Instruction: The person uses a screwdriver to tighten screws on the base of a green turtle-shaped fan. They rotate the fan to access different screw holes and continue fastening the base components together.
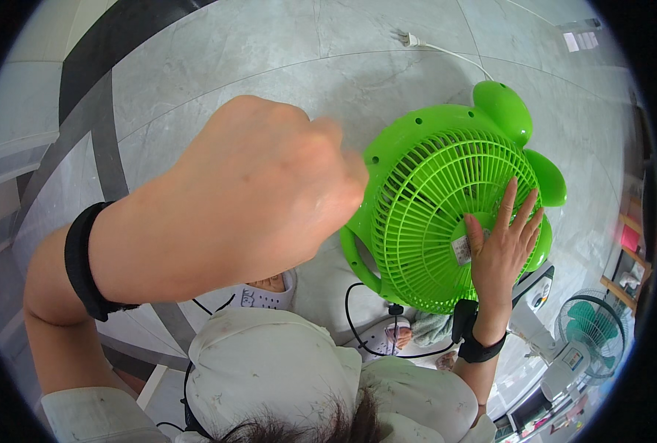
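Note:
A bright green table fan [432,184] with a round grille and frog-like bumps on top is held up in front of me. My right hand [502,247] lies flat and open against the grille's right half, fingers spread beside the centre sticker. My left hand [258,196] is raised close to the camera, fingers curled into a fist at the fan's left rim; whether it grips the rim is hidden behind the knuckles. Both wrists wear black bands.
Grey marble floor tiles with a dark stripe [99,140] lie below. A white plug and cord [424,43] trail behind the fan. A black cable [358,325] loops near my feet. A dark green standing fan [590,332] is at the right.

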`<state>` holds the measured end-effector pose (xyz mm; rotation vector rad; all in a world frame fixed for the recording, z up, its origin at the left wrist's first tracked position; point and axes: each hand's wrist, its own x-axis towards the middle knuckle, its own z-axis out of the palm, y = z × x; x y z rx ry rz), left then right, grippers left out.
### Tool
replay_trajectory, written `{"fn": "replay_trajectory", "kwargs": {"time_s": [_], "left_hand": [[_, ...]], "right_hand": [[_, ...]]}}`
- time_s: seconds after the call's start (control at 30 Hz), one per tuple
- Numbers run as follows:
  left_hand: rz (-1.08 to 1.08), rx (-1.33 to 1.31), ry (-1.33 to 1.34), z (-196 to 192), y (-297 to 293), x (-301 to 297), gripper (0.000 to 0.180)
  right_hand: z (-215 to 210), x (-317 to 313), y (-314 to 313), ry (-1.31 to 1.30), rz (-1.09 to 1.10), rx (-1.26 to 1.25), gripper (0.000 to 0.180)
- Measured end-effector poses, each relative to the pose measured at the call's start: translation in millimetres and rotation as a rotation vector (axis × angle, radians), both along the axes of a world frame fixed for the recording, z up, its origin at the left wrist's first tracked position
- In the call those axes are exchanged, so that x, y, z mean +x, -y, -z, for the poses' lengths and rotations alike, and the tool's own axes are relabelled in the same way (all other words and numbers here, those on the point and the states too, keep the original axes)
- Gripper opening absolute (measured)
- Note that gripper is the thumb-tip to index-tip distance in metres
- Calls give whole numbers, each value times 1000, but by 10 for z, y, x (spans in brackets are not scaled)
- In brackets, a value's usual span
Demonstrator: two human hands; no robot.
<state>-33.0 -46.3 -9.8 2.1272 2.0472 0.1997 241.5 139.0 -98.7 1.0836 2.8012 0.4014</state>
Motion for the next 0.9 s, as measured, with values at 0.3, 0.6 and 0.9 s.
{"fn": "replay_trajectory", "kwargs": {"time_s": [0.3,0.6,0.9], "left_hand": [[198,-6,34,15,-226,46,14],[337,-110,64,31,-528,293,10],[479,-63,24,103,-633,155,10]], "right_hand": [[-14,20,-31,-11,-25,-3,85],[-68,-28,338,33,-183,-276,90],[-77,-14,536,-11,-281,-392,88]]}}
